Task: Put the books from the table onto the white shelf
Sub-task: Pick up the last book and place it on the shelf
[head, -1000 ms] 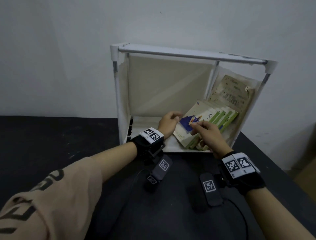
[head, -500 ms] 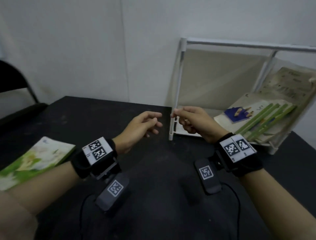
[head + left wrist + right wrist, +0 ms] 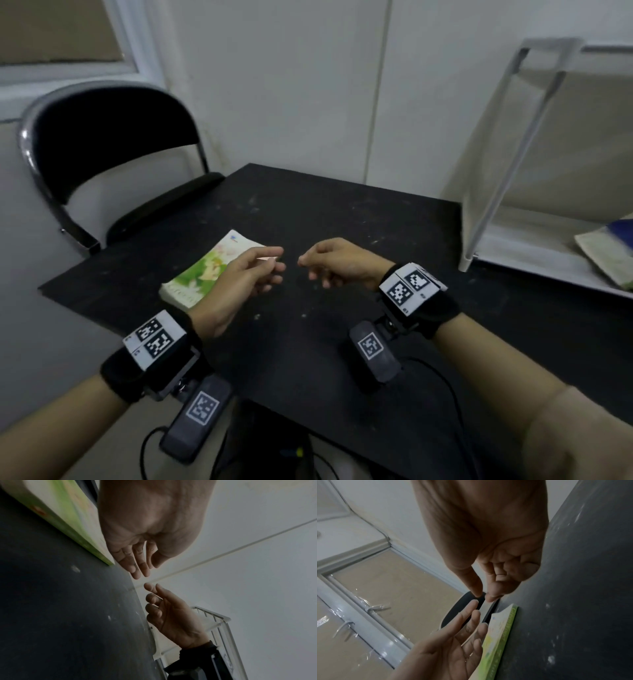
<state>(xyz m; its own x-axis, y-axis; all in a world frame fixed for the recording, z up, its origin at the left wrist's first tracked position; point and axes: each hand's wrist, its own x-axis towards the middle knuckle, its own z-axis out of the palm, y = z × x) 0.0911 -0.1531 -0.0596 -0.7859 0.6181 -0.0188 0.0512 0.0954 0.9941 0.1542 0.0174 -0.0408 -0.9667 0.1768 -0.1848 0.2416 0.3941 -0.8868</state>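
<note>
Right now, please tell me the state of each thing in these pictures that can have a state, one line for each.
Green book: lying flat on the black table, held by no hand.
Left hand: open, empty, above the book's near end.
Right hand: loosely curled, empty, apart from the book.
White shelf: upright on the table, already holding books.
Black chair: unoccupied, beside the table.

I wear a black strap round each wrist, left wrist strap (image 3: pixel 116 373) and right wrist strap (image 3: pixel 442 310). On top of each sits a white block printed with two black square codes (image 3: pixel 154 339) (image 3: pixel 409 286). Under each hangs a dark grey pod with one more code (image 3: pixel 202 407) (image 3: pixel 371 346), trailing a thin black cable (image 3: pixel 455 404). My beige sleeve (image 3: pixel 579 442) shows at the near right.
</note>
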